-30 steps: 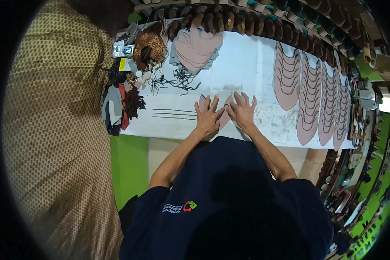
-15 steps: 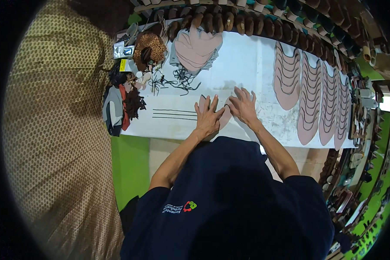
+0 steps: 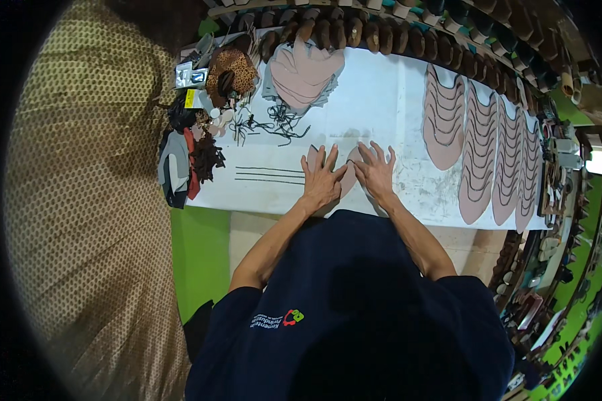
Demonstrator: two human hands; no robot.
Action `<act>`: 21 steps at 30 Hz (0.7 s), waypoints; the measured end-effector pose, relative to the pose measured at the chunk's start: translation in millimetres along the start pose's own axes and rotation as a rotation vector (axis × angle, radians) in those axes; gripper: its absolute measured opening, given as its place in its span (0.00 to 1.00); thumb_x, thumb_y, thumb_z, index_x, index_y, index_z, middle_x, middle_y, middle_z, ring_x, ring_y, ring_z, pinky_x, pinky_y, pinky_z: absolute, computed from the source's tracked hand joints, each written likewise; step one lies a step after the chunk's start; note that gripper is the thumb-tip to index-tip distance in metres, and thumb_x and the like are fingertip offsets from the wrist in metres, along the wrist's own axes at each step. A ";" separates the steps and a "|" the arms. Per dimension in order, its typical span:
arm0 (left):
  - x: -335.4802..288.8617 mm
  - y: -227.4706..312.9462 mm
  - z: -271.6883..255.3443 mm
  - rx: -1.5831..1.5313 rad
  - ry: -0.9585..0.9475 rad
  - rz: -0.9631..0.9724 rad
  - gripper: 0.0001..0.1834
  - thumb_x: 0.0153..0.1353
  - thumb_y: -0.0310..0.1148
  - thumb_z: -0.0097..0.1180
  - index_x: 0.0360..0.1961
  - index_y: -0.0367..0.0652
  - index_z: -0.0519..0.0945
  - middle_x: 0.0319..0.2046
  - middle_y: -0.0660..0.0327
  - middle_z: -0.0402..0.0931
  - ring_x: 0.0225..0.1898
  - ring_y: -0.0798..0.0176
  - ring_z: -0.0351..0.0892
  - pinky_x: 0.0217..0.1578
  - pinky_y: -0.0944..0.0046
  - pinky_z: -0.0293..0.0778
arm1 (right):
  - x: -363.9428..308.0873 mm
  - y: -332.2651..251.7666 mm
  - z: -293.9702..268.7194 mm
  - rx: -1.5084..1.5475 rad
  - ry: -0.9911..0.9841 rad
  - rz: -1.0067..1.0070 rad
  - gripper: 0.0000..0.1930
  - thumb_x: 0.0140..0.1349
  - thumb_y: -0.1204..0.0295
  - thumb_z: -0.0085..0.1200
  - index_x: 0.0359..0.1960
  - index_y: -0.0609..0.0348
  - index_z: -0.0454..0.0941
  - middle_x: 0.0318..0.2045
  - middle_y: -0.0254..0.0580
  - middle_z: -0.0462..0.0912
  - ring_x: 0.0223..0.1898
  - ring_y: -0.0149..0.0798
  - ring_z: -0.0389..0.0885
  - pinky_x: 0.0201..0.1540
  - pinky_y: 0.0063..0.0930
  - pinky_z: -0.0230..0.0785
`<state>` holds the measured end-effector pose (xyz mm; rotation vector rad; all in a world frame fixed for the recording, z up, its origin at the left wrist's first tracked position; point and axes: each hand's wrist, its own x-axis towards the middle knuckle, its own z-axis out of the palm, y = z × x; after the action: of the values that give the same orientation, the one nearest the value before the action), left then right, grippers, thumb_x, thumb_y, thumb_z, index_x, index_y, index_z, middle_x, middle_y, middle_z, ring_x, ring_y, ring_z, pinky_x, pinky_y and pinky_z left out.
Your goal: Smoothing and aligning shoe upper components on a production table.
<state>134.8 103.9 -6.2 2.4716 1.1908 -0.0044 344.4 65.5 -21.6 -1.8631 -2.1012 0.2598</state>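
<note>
Pink piece [image 3: 347, 179] flat beneath both your hands

Your left hand [image 3: 323, 180] lies palm down on the pink piece, its fingers spread apart and pointing toward the far side of the white table [image 3: 374, 77]. Your right hand [image 3: 376, 175] is just beside it, on the right part of the same piece — its fingers also fanned out. Whether your right thumb and forefinger pinch the edge, you cannot tell from this view. The piece lies near the table's front edge, close to your body, with some of its surface showing between your hands.

Just left of your left hand, three dark cords [image 3: 267, 176] run straight and side by side. Farther away, a tangle of dark cord [image 3: 286, 121] lies below a stack of pink pieces [image 3: 306, 77]. To your right, well apart from your hands, four rows of overlapping pink pieces [image 3: 443, 147] show dark curved edges. At the table's left end you have leopard-print material [image 3: 241, 70] and dark brown scraps [image 3: 209, 157] — brown shoes [image 3: 353, 35] line the far edge.
</note>
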 end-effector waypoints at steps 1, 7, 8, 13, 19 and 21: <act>0.1 1.4 -1.1 0.011 0.007 0.005 0.31 0.57 0.36 0.59 0.66 0.63 0.81 0.83 0.54 0.42 0.82 0.37 0.39 0.66 0.11 0.40 | 0.9 2.3 0.5 -0.001 0.001 0.003 0.10 0.67 0.60 0.63 0.44 0.44 0.92 0.73 0.34 0.72 0.75 0.49 0.62 0.75 0.70 0.41; -1.5 2.3 -1.2 0.012 0.026 0.005 0.30 0.58 0.36 0.60 0.64 0.61 0.81 0.83 0.53 0.44 0.81 0.37 0.41 0.65 0.12 0.43 | 4.8 8.9 -5.3 0.076 0.043 -0.003 0.09 0.65 0.61 0.64 0.40 0.47 0.92 0.72 0.33 0.74 0.75 0.47 0.63 0.76 0.68 0.41; -1.5 2.5 -1.1 0.009 0.030 0.005 0.30 0.58 0.36 0.60 0.64 0.61 0.81 0.83 0.53 0.44 0.81 0.37 0.41 0.65 0.12 0.43 | 3.2 10.5 -5.3 0.084 0.048 -0.030 0.08 0.65 0.62 0.63 0.38 0.48 0.91 0.70 0.34 0.75 0.75 0.46 0.63 0.76 0.67 0.40; -1.8 3.0 -1.0 0.001 0.042 0.006 0.29 0.58 0.36 0.60 0.64 0.61 0.81 0.83 0.53 0.44 0.81 0.37 0.42 0.65 0.11 0.43 | 1.4 21.6 -0.8 0.005 -0.074 -0.077 0.08 0.64 0.63 0.64 0.39 0.49 0.90 0.70 0.35 0.75 0.75 0.47 0.63 0.76 0.68 0.41; -3.0 2.2 -0.2 -0.023 0.040 -0.003 0.28 0.58 0.34 0.60 0.62 0.60 0.82 0.83 0.53 0.44 0.81 0.36 0.41 0.65 0.11 0.43 | 13.4 19.1 -10.7 0.149 -0.022 0.027 0.06 0.60 0.66 0.64 0.32 0.53 0.89 0.68 0.40 0.76 0.75 0.49 0.63 0.77 0.71 0.37; -2.9 1.7 0.3 -0.029 0.036 -0.006 0.28 0.58 0.34 0.60 0.62 0.60 0.82 0.83 0.52 0.45 0.81 0.36 0.41 0.65 0.10 0.43 | 19.4 22.5 -14.5 0.179 -0.078 0.055 0.07 0.59 0.65 0.65 0.33 0.54 0.89 0.68 0.41 0.75 0.76 0.52 0.61 0.76 0.73 0.36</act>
<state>134.3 100.7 -5.3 2.4527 1.2048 0.0553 368.6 86.6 -13.5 -1.8335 -2.0050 0.5239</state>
